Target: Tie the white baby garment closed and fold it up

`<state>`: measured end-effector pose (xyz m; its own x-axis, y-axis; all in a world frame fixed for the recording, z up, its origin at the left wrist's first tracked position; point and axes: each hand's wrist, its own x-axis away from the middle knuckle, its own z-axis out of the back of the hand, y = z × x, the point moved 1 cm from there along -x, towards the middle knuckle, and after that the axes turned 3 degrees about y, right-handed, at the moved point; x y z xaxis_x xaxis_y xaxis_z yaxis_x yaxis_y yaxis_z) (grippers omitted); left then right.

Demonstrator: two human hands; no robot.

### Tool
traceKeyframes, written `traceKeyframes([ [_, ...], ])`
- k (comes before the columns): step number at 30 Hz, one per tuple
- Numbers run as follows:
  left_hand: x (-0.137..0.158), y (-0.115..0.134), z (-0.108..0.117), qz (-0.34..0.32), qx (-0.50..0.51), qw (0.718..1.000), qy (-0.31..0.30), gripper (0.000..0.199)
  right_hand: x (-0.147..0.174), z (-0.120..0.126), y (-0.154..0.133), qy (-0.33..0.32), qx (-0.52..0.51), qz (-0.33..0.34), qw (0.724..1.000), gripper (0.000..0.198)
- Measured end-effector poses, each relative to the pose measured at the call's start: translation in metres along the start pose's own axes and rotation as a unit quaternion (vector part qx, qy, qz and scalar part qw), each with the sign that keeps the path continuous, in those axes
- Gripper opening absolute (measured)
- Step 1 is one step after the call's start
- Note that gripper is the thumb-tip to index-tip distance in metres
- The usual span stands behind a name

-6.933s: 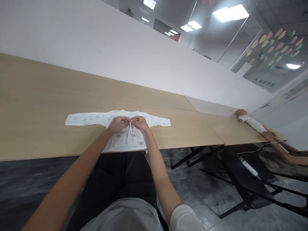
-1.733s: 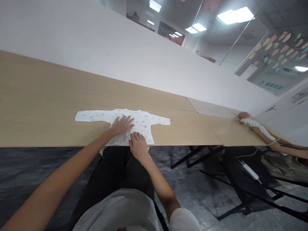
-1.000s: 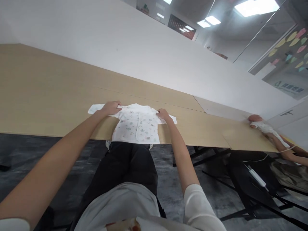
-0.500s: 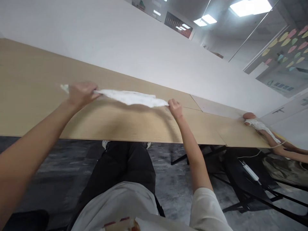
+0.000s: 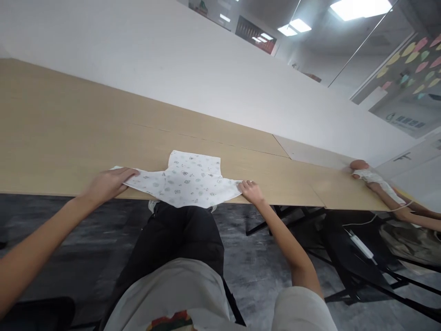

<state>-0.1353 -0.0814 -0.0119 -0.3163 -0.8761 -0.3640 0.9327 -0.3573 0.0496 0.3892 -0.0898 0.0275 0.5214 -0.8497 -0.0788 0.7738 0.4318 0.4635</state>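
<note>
On the pale wood-grain table (image 5: 69,138), a small white printed cloth shirt (image 5: 193,181) lies with hem toward the plain white wall (image 5: 172,69), neck end at the near edge, long axis sideways through its outstretched sleeves. Left hand (image 5: 109,185) and right hand (image 5: 252,191) each grip one sleeve.

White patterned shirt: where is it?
Head view, slightly left of centre: the shirt lies at the near edge of the table, held between the left hand and right hand.
</note>
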Motion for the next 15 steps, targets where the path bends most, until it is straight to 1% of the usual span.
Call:
traceKeyframes([
  [2,-0.005,-0.008,0.000,0.041,-0.005,0.998,-0.039,0.052,-0.006,-0.002,0.011,-0.037,-0.013,-0.063,0.997,0.030],
  [4,-0.013,-0.014,-0.002,0.070,0.004,0.996,-0.062,0.058,-0.014,-0.006,0.021,-0.062,-0.028,-0.119,0.991,0.034],
  [5,-0.017,-0.016,-0.003,0.076,0.014,0.995,-0.067,0.060,-0.018,-0.008,0.025,-0.070,-0.037,-0.145,0.986,0.035],
  [7,-0.024,-0.018,-0.005,0.065,0.037,0.995,-0.070,0.062,-0.026,-0.013,0.032,-0.075,-0.059,-0.197,0.976,0.038],
  [10,-0.031,-0.019,-0.009,0.036,0.056,0.995,-0.073,0.065,-0.035,-0.019,0.042,-0.065,-0.109,-0.281,0.951,0.039],
  [13,-0.032,-0.018,-0.011,0.053,0.048,0.994,-0.088,0.074,-0.038,-0.024,0.050,-0.043,-0.177,-0.371,0.911,0.038],
  [15,-0.031,-0.016,-0.011,0.065,0.046,0.991,-0.108,0.082,-0.038,-0.025,0.052,-0.003,-0.224,-0.406,0.886,0.037],
])
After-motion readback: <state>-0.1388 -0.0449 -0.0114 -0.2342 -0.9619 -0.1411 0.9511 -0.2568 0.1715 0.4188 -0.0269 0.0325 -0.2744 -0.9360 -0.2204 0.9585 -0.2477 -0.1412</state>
